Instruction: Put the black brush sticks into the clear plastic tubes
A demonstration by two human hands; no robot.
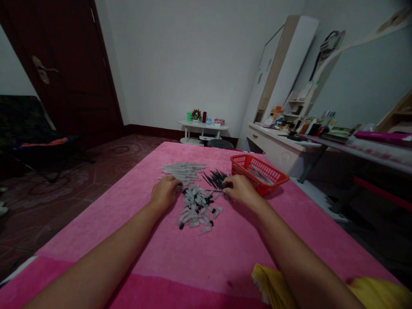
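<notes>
My left hand (165, 192) is closed at the left edge of a pile of clear plastic caps (195, 199); what its fingertips pinch is too small to make out. Black pieces are mixed into that pile. Across from it, my right hand (240, 189) has its fingers pinched, apparently on a thin dark stick (213, 190) pointing left over the pile. Slim black pointed sticks (215, 178) lie in a bunch beside its fingertips. Behind the left hand, long whitish pen-like tubes (183, 170) lie side by side.
A red plastic basket (240, 161) with slender items inside stands just beyond my right hand. Pink cloth (128, 240) covers the table. Yellow fabric (273, 283) lies near my right forearm. A white dresser (277, 143) stands to the right, and a chair (32, 128) to the left.
</notes>
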